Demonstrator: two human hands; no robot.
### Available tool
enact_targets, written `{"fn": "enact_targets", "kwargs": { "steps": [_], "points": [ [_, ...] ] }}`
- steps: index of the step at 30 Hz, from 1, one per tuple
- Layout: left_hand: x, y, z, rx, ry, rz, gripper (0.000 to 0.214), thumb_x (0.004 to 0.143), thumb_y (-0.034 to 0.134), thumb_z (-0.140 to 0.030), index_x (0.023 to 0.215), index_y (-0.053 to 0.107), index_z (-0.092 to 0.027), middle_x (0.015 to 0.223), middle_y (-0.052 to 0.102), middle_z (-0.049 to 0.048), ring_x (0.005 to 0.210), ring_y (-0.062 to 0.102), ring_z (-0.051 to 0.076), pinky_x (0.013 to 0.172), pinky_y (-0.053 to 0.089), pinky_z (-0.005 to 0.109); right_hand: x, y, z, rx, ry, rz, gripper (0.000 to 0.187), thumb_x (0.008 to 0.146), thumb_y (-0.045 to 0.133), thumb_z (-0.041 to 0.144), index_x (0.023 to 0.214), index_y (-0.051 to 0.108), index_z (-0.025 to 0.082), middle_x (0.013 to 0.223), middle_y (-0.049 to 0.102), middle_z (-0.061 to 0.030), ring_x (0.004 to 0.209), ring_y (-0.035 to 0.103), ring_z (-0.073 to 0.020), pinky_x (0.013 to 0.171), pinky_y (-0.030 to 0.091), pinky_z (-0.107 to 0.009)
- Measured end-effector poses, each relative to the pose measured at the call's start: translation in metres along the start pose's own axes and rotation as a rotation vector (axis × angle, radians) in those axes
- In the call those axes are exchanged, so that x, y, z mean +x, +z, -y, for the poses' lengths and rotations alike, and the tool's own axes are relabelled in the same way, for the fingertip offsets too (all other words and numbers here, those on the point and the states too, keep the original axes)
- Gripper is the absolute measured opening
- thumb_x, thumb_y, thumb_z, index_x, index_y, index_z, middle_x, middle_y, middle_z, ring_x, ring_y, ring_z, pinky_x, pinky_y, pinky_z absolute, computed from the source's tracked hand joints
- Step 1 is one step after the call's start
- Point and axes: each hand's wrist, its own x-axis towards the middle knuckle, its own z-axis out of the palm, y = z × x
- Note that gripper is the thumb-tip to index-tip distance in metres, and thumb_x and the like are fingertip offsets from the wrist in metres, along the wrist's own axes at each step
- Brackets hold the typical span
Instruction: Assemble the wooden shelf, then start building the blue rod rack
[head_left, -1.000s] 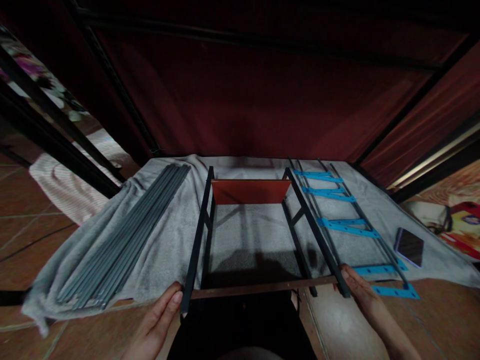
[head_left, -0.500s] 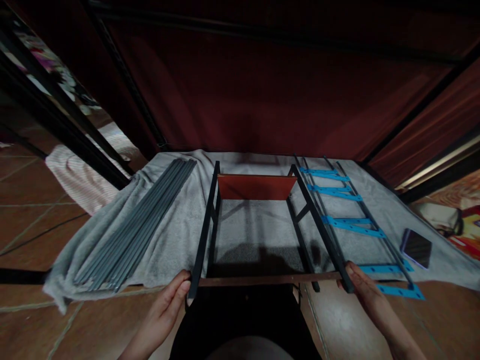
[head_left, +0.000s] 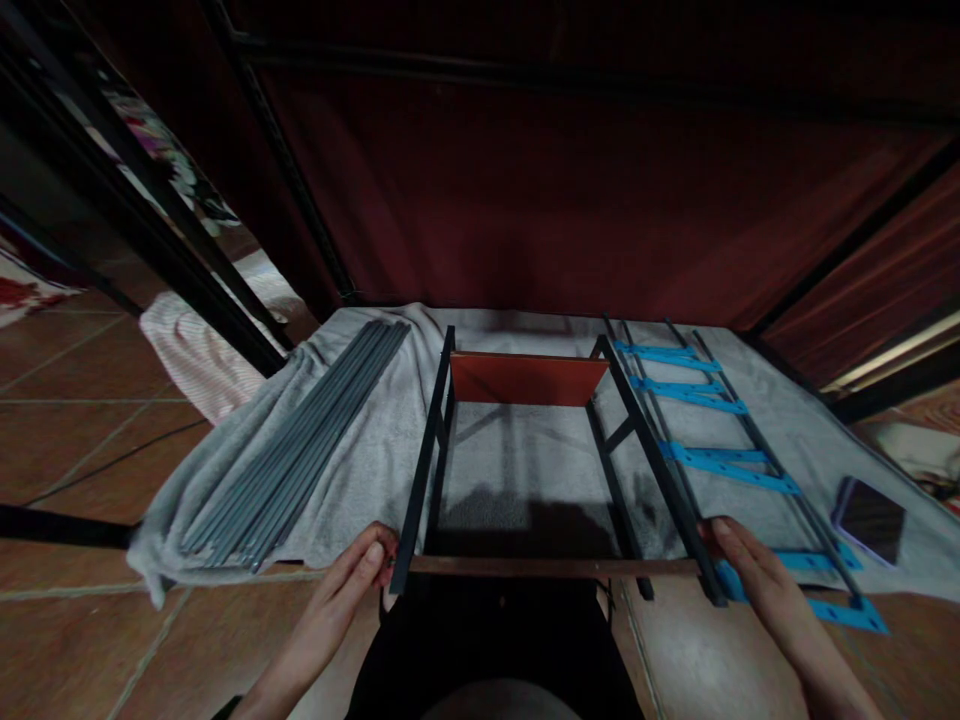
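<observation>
So, two hands (head_left: pixel 358 570) (head_left: pixel 742 555) at one frame (head_left: pixel 555 567)

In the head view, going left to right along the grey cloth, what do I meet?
Bundle of long grey rods, black frame with reddish-brown boards, flat blue perforated strips, rectangular dark-screened phone with purple edge.

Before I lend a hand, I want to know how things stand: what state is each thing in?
Frame: red board across its far end
Left hand: at frame's near left corner
Right hand: at frame's near right corner
Bars: lying side by side
Blue strips: across the rods
Phone: lying flat, screen dark
Cloth: spread, wrinkled at left
</observation>
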Motion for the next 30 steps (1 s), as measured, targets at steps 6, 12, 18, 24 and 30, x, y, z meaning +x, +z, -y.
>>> {"fn": "enact_targets", "kwargs": {
  "steps": [6,12,18,24,30],
  "points": [
    [0.055,0.001,-0.006,-0.155,-0.006,-0.167,0.046,0.083,0.057,-0.061,0.101,0.065,-0.019,0.086,0.066,0.0041,0.083,0.061,0.019,0.072,0.049,0.027,0.049,0.013,0.035,0.115,-0.089,-0.005,0.051,0.074,0.061,0.069,0.093,0.068,0.022,0.099,0.073,-0.0066,0.099,0.066,-0.0296,0.092,0.053,-0.042],
    [0.108,0.005,-0.023,-0.398,-0.080,-0.205,0.049,0.070,0.074,-0.053,0.101,0.065,-0.016,0.100,0.067,0.0062,0.087,0.064,0.018,0.072,0.049,0.027,0.088,0.031,0.064,0.218,-0.098,0.068,0.040,0.076,0.065,0.058,0.097,0.068,0.024,0.105,0.072,-0.0030,0.098,0.065,-0.0254,0.086,0.053,-0.035],
    [0.137,0.011,-0.045,-0.512,-0.092,-0.206,0.041,0.068,0.077,-0.042,0.097,0.065,-0.015,0.099,0.067,0.0074,0.089,0.064,0.019,0.072,0.050,0.028,0.136,0.053,0.057,0.335,-0.063,0.102,0.028,0.079,0.061,0.045,0.090,0.066,0.020,0.087,0.072,-0.0015,0.076,0.064,-0.0175,0.070,0.052,-0.028],
    [0.185,0.010,-0.055,-0.455,-0.056,-0.246,0.029,0.075,0.072,-0.032,0.096,0.065,-0.013,0.099,0.066,0.0074,0.083,0.063,0.016,0.070,0.050,0.027,0.179,0.062,0.065,0.341,-0.066,0.065,0.025,0.084,0.058,0.041,0.090,0.066,0.019,0.082,0.071,-0.0005,0.074,0.063,-0.0161,0.067,0.050,-0.026],
    [0.248,0.014,-0.058,-0.464,-0.144,-0.143,0.018,0.083,0.063,-0.028,0.093,0.063,-0.013,0.084,0.066,0.0056,0.065,0.062,0.012,0.056,0.048,0.021,0.214,0.073,0.093,0.474,-0.026,0.182,0.014,0.091,0.055,0.026,0.092,0.064,0.017,0.081,0.072,-0.0030,0.066,0.063,-0.0119,0.059,0.051,-0.020]
  ]
}}
